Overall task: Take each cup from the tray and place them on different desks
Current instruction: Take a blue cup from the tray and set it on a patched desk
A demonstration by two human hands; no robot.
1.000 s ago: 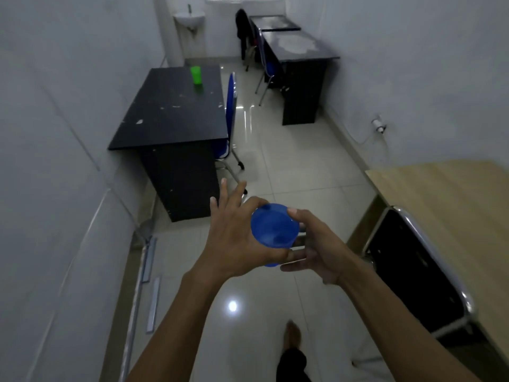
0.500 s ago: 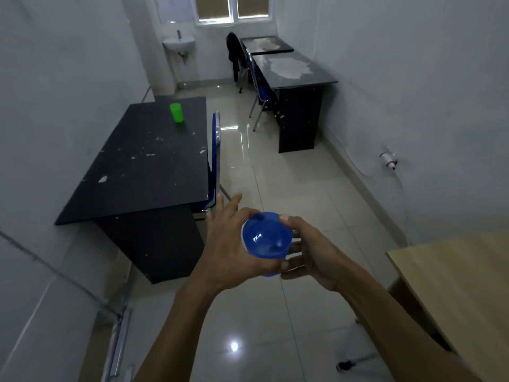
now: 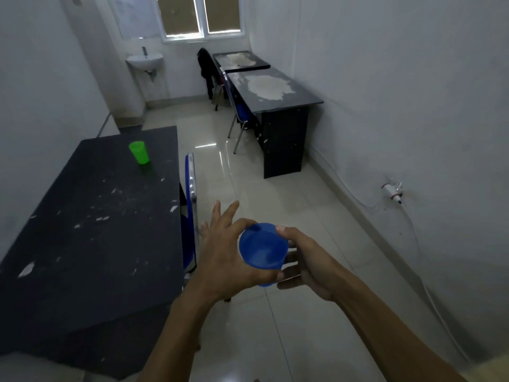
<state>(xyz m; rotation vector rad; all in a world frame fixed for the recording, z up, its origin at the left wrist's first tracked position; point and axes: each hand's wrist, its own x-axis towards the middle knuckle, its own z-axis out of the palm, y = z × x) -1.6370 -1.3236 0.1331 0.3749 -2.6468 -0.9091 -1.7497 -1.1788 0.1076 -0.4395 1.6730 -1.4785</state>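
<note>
My left hand (image 3: 225, 255) and right hand (image 3: 308, 260) are both wrapped around one small blue plastic cup (image 3: 263, 250), the left cupping its near side with the outer fingers splayed loose, the right pinching the rim with the thumb and supporting it from below. I hold it upright in the air above the pale tiled floor (image 3: 248, 188), in the aisle between the desks; it looks empty.

One cup seems to be dealt with: a small green plastic cup (image 3: 139, 152) stands upright on the far part of the dark, paint-flecked worktop (image 3: 104, 216) to my left, well apart from my hands. So I judge the blue one belongs on another desk. The long black worktop with the big pale stain (image 3: 271, 91) along the right wall is bare of cups, and so is the second dark worktop (image 3: 239, 59) behind it, under the window.

The tray is out of view, so I cannot tell how many cups remain on it.
</note>
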